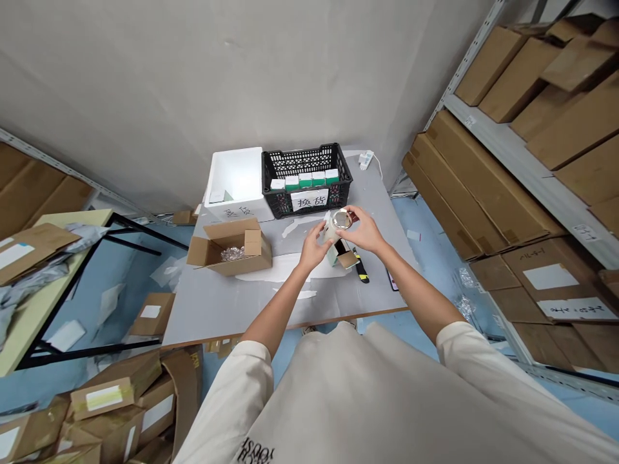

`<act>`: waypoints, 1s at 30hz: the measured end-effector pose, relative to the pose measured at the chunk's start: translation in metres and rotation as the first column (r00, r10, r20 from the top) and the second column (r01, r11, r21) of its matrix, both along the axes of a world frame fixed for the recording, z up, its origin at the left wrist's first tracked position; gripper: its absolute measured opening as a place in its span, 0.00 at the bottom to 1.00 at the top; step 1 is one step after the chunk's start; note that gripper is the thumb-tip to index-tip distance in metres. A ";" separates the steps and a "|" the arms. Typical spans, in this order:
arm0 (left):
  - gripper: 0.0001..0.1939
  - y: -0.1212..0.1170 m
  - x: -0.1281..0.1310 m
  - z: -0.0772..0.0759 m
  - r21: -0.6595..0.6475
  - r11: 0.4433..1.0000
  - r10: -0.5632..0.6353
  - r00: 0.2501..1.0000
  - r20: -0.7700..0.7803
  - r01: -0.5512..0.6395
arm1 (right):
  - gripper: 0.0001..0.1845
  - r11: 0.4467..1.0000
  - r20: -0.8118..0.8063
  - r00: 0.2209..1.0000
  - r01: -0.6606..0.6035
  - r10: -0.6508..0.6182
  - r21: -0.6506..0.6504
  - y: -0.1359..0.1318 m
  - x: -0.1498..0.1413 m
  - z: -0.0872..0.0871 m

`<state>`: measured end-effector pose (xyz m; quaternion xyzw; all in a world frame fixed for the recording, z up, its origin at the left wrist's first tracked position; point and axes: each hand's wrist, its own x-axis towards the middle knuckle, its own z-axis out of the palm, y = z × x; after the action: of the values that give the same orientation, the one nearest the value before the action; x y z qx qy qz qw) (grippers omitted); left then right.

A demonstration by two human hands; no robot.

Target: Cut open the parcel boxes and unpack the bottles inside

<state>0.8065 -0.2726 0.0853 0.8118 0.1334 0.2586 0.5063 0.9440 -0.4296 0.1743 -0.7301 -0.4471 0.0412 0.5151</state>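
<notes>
Above the table, both hands grip a pale jar with a round, shiny silver lid [342,219]. My left hand [314,247] is closed around the jar's pale body. At the lid's right side, the fingers of my right hand [366,232] are curled on the rim. Just below the jar stands a small open box [346,258] with its flap folded out and a dark inside; part of it is hidden by the hands. A black and yellow utility knife [361,269] lies to the right of that box.
At the back stand a white foam box [220,207] and a black crate [345,188] with several green-and-white boxes [305,180]. An open carton [256,258] with bubble wrap is on the left. A phone [393,281] lies at the table's right edge. Shelves of cartons [483,187] flank the right.
</notes>
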 end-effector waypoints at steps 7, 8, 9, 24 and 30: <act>0.20 -0.012 0.004 -0.028 0.269 0.961 0.006 0.965 -0.262 0.067 | 0.33 0.982 -0.069 0.980 0.189 -0.188 0.012 -0.025 0.027 -0.003; 0.20 -0.015 0.005 -0.032 0.308 0.946 0.000 0.954 -0.299 0.097 | 0.32 0.979 -0.077 0.976 0.205 -0.205 0.003 -0.027 0.029 -0.006; 0.21 -0.017 0.006 -0.034 0.335 0.934 -0.006 0.942 -0.335 0.124 | 0.32 0.976 -0.085 0.972 0.218 -0.218 -0.007 -0.029 0.031 -0.010; 0.14 -0.013 -0.001 -0.067 0.161 0.985 0.008 0.913 -0.407 0.064 | 0.33 0.983 -0.202 0.962 0.176 -0.183 -0.050 -0.018 0.013 -0.039; 0.14 -0.013 -0.005 -0.066 0.063 0.998 0.040 0.911 -0.411 -0.015 | 0.34 0.979 -0.281 0.938 0.190 -0.202 -0.069 -0.013 0.009 -0.053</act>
<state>0.8016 -0.2853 0.0197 0.8604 0.2409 0.0927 0.4394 0.9530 -0.4425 0.1208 -0.7676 -0.2920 0.1038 0.5610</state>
